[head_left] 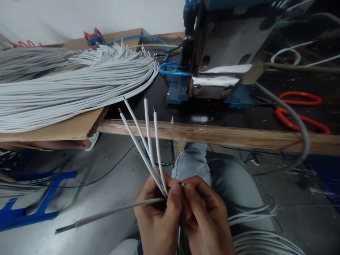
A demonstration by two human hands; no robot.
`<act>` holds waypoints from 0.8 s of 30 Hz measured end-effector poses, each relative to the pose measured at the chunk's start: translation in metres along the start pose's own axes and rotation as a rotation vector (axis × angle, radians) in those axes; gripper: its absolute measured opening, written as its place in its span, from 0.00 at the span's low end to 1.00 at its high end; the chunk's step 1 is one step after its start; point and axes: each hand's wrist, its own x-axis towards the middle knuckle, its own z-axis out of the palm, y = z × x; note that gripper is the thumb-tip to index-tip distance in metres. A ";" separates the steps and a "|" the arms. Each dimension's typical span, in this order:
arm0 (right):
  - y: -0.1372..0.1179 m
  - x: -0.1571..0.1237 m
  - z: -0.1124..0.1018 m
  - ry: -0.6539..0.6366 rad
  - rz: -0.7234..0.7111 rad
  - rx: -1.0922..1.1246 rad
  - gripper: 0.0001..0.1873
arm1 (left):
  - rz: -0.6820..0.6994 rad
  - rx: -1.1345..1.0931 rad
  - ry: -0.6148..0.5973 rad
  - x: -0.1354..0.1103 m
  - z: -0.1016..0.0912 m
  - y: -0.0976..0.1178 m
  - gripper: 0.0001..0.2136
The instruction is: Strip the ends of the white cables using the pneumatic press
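My left hand grips several thin white cables that fan up toward the bench edge, their stripped tips showing red and green cores. One more white cable sticks out to the left from the same grip. My right hand presses against the left one, its thumb and forefinger pinching a short cable end with a red tip. Both hands hover over my lap, in front of the wooden bench edge.
A big bundle of grey-white cables lies on cardboard at the left. A blue and metal machine with blue hoses stands on the bench. Orange scissors lie at the right. A blue stool stands at the lower left; more cables lie at the lower right.
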 end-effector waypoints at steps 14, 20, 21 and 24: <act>-0.008 0.005 -0.006 -0.044 0.037 -0.084 0.21 | -0.170 -0.058 -0.098 -0.001 -0.003 -0.001 0.10; -0.016 0.004 -0.005 -0.006 0.031 -0.271 0.22 | -0.134 -0.052 -0.068 0.004 -0.005 -0.002 0.11; -0.020 0.004 -0.004 0.005 0.019 -0.334 0.22 | -0.144 -0.066 -0.070 0.005 -0.006 -0.003 0.12; -0.028 0.003 0.000 0.005 0.022 -0.477 0.23 | -0.148 -0.105 -0.038 0.005 -0.007 -0.004 0.15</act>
